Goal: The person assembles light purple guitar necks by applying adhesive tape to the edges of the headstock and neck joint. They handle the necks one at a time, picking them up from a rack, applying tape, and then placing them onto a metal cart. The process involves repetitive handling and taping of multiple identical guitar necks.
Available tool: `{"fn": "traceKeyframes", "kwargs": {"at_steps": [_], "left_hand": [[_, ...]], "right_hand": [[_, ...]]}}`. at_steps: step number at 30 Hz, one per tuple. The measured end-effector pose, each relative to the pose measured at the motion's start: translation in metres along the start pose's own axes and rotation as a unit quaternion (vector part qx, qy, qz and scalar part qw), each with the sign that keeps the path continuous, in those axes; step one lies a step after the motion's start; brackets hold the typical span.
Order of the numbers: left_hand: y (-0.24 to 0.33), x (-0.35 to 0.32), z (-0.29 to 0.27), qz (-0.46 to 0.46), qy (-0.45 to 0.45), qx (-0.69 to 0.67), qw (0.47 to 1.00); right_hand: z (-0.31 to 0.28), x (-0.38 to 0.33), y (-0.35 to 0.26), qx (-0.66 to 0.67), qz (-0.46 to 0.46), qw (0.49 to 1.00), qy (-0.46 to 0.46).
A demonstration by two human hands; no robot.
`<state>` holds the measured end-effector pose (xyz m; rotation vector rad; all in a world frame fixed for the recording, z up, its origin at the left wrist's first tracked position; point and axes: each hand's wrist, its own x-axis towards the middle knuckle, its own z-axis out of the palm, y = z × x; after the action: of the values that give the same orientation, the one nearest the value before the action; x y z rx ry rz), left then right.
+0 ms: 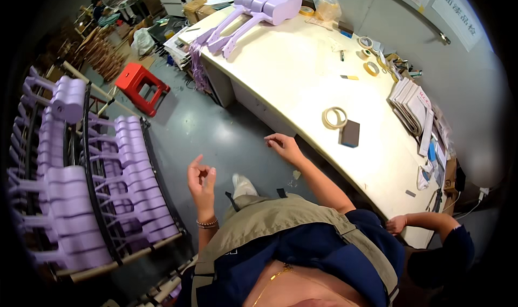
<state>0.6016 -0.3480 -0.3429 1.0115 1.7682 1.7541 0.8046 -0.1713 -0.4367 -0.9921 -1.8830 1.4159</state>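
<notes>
My left hand (201, 185) is raised over the floor with nothing in it, its index finger up and the other fingers loosely bent. A bracelet circles that wrist. My right hand (283, 147) hovers beside the near edge of the white-topped workbench (302, 86), fingers loosely bent and apart, holding nothing. Nearest to it on the bench are a roll of masking tape (335, 117) and a dark block with a blue side (350, 133). To the left of my left hand, several lilac-painted guitar bodies with necks (135, 172) fill a rack.
More lilac guitars (268, 4) lie at the bench's far end. A red plastic stool (141, 88) stands on the grey floor. Tape rolls (371, 68) and stacked papers (408, 106) line the wall side. Another person's hand (396, 225) rests at the bench's near right corner.
</notes>
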Motion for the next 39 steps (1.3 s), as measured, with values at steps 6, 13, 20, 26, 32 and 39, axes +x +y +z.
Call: {"fn": "traceKeyframes", "kwargs": {"at_steps": [6,13,20,26,32,39], "left_hand": [[-0.046,0.264,0.058,-0.061,-0.089,-0.299,0.948],[-0.135,0.584,0.221,-0.488,-0.073,-0.669,0.557],[-0.208,0.687,0.346,-0.544,0.131,-0.576,0.595],[-0.255,0.704,0.374,-0.424,0.143,-0.757,0.476],[-0.282,0.726,0.367,-0.435,0.199,-0.723,0.498],[-0.222,0.746,0.294,-0.400,0.142,-0.680,0.598]], "right_hand": [[-0.044,0.195,0.026,-0.180,-0.140,0.972,0.062],[-0.088,0.417,0.015,-0.421,-0.121,0.896,0.077],[-0.111,0.559,0.024,-0.663,-0.156,0.730,0.061],[-0.129,0.608,0.040,-0.631,-0.176,0.753,-0.061],[-0.139,0.611,0.047,-0.611,-0.221,0.751,-0.114],[-0.187,0.523,-0.033,-0.535,-0.177,0.823,-0.073]]}}
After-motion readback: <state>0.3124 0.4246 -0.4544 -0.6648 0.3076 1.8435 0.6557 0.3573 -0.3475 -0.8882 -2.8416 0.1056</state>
